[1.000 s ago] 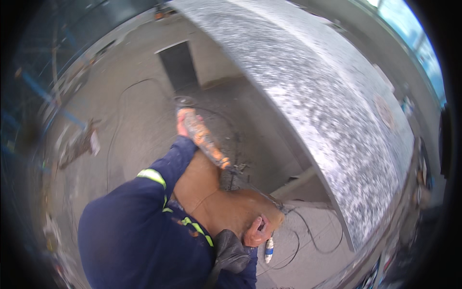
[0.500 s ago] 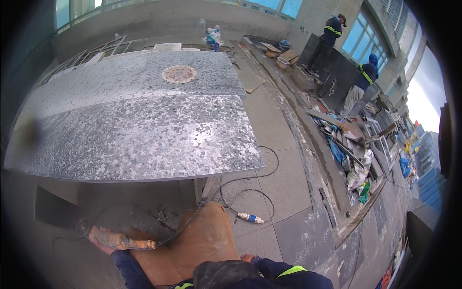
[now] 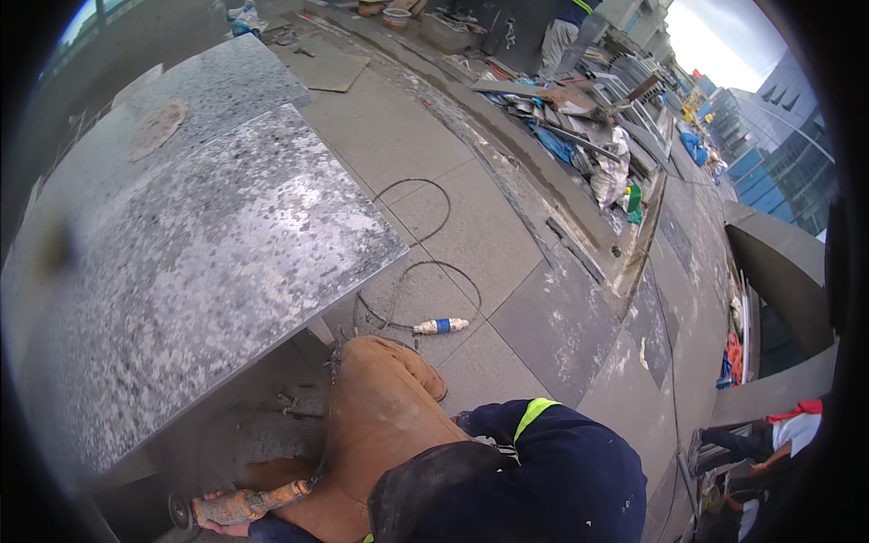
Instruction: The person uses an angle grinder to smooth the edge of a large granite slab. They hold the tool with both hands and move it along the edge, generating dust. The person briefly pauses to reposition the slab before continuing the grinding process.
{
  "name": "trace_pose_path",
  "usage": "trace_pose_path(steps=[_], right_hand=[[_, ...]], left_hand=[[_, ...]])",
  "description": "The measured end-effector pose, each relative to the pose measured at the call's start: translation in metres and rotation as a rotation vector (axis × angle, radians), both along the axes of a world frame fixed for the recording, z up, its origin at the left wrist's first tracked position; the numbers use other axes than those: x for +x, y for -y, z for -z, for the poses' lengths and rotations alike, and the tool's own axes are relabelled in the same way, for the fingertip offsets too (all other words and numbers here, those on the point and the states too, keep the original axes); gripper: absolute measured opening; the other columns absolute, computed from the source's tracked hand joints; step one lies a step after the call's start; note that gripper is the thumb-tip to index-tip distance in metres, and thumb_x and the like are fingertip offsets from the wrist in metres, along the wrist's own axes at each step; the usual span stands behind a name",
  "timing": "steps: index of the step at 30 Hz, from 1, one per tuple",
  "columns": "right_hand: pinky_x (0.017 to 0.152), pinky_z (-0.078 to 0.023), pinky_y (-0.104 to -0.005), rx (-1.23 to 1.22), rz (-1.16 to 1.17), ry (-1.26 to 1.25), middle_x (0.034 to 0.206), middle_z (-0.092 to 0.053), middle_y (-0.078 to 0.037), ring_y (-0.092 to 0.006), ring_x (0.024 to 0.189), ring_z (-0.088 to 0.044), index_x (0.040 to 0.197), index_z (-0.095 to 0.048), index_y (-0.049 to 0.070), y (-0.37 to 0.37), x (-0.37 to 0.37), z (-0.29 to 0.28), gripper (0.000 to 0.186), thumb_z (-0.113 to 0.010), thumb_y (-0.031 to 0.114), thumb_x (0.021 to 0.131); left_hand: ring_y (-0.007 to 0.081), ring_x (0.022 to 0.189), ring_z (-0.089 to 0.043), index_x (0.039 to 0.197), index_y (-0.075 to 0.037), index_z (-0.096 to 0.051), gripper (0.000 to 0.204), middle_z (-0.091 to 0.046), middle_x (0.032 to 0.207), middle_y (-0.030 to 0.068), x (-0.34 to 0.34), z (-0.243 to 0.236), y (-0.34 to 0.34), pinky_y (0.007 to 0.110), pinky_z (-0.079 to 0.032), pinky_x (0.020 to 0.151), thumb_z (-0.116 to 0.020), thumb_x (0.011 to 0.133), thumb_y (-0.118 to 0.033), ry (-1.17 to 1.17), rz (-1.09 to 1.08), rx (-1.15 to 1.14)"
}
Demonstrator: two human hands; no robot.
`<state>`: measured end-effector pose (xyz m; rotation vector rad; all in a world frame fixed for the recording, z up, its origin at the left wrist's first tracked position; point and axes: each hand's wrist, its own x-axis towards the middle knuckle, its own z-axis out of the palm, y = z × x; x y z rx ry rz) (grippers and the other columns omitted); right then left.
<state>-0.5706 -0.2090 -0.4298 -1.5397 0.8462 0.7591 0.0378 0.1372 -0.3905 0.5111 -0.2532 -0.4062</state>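
My left hand [image 3: 220, 527] is closed around the worn orange body of an angle grinder [image 3: 243, 507], low beside my bent leg. The grinder's round disc [image 3: 181, 511] is at its left end, close to the slab's lower edge. A large speckled grey stone slab [image 3: 226, 217] stands raised in front of me on the left, with a second slab [image 3: 240, 77] beyond it. A dark cord runs up from the grinder's rear, past my knee. My right arm [image 3: 516, 425] is bent by my thigh; the fingers of that hand are hidden.
A cable connector [image 3: 441, 326], white with a blue band, lies on the paving by a looped black cord [image 3: 448, 213]. Scrap and sacks [image 3: 611, 172] are heaped beyond a low kerb. One person [image 3: 566, 41] stands at the far side, another [image 3: 778, 443] at lower right.
My view has swung to the right and tilted, so the slab now sits further left and a person shows at lower right. The grinder remains in my left hand.
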Motion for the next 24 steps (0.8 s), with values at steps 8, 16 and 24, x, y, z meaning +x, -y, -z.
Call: trace_pose_path(steps=[8, 16, 24], right_hand=[[0.073, -0.052, -0.0415, 0.010, 0.133, -0.091, 0.085, -0.071, -0.016, -0.0309, 0.086, -0.067, 0.094, -0.069, 0.002, 0.008, 0.020, -0.031, 0.044, -0.062, 0.046, 0.091], [0.068, -0.051, -0.0412, -0.007, 0.181, -0.133, 0.081, -0.070, -0.016, -0.0289, 0.080, -0.066, 0.090, -0.068, 0.003, 0.039, 0.042, -0.042, 0.042, -0.063, 0.044, 0.091], [0.063, -0.051, -0.0408, 0.016, 0.214, -0.169, 0.077, -0.069, -0.015, -0.0268, 0.074, -0.065, 0.087, -0.067, 0.003, 0.048, 0.040, -0.040, 0.040, -0.064, 0.042, 0.092]], left_hand=[[0.0310, 0.121, -0.053, 0.142, -0.003, -0.047, 0.064, -0.056, 0.130, 0.0185, -0.021, -0.039, 0.050, 0.044, -0.043, 0.104, -0.060, 0.092, -0.041, -0.019, 0.185, -0.081], [0.0298, 0.122, -0.050, 0.145, -0.003, -0.040, 0.068, -0.053, 0.130, 0.0173, -0.031, -0.020, 0.037, 0.044, -0.041, 0.106, -0.060, 0.092, -0.040, -0.159, 0.042, 0.093], [0.0300, 0.122, -0.049, 0.144, -0.002, -0.038, 0.068, -0.052, 0.130, 0.0168, -0.106, -0.072, 0.091, 0.044, -0.041, 0.106, -0.063, 0.090, -0.036, -0.188, 0.012, 0.140]])
